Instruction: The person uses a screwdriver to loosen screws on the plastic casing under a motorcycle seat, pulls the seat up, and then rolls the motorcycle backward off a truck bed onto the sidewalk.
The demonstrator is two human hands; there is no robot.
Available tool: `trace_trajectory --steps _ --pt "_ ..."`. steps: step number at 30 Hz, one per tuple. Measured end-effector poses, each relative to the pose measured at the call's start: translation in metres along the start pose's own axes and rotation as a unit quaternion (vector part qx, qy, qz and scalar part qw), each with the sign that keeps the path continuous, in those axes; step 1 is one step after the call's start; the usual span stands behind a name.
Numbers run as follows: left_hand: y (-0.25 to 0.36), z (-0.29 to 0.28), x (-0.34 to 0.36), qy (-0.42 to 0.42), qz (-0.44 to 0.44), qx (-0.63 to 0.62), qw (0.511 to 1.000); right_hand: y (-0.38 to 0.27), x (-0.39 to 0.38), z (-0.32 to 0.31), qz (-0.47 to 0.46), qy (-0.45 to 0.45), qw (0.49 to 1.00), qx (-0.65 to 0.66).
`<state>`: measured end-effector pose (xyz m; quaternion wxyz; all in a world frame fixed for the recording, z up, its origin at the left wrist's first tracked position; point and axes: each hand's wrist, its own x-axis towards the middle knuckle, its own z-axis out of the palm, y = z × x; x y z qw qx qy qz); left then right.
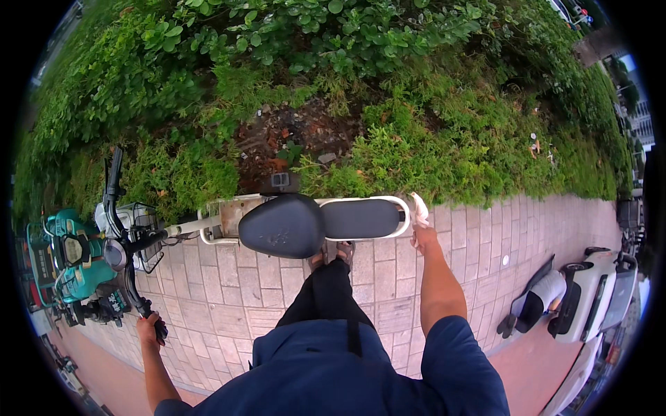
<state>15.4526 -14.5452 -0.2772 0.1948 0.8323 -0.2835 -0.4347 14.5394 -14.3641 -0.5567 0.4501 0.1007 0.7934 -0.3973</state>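
Note:
A white electric bike stands sideways before me, its handlebar (123, 246) on the left, and its wide black saddle (283, 225) and long rear seat (362, 219) in the middle. My left hand (148, 328) is closed round the near black handlebar grip (161, 330). At the bike's tail, my right hand (420, 236) is closed on a crumpled white cloth (418, 207), just beside the pale rear rail (406, 210). The cloth may be a tissue; the view is too small to tell. My sandalled feet stand on the near side of the bike.
Green shrubs (388, 132) border the bike's far side, with a patch of littered soil (298, 132). Teal parked bikes (76, 256) crowd the left. On the right, a crouching person (541, 298) is beside a white car (590, 298). Paving (243, 312) lies underfoot.

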Motion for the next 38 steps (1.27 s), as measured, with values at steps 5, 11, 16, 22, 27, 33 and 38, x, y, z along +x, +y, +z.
trace_trajectory --steps 5,11,16,22,27,33,38 --pt "0.007 0.016 -0.006 0.018 -0.013 0.004 1.0 -0.009 -0.005 0.002 -0.004 0.02 0.993 -0.114" --pt "-0.001 0.018 -0.005 0.025 -0.032 -0.017 0.999 -0.005 -0.006 0.007 -0.003 0.045 0.994 -0.103" --pt "-0.005 0.02 0.001 0.014 -0.061 -0.038 0.997 -0.003 -0.01 0.014 0.002 0.039 0.995 -0.091" --pt "-0.011 0.053 0.012 0.006 -0.11 -0.057 0.992 -0.011 -0.009 0.05 -0.003 -0.003 0.987 -0.161" --pt "-0.004 0.054 0.03 -0.001 -0.1 -0.097 0.99 0.019 0.046 0.078 -0.037 -0.039 0.983 -0.173" --pt "0.013 0.064 0.038 0.001 -0.082 -0.091 0.992 0.002 0.048 0.093 -0.054 -0.005 0.986 -0.158" --pt "-0.014 0.064 0.036 0.05 -0.094 -0.135 0.985 0.0 0.031 0.093 -0.032 0.005 0.984 -0.176"
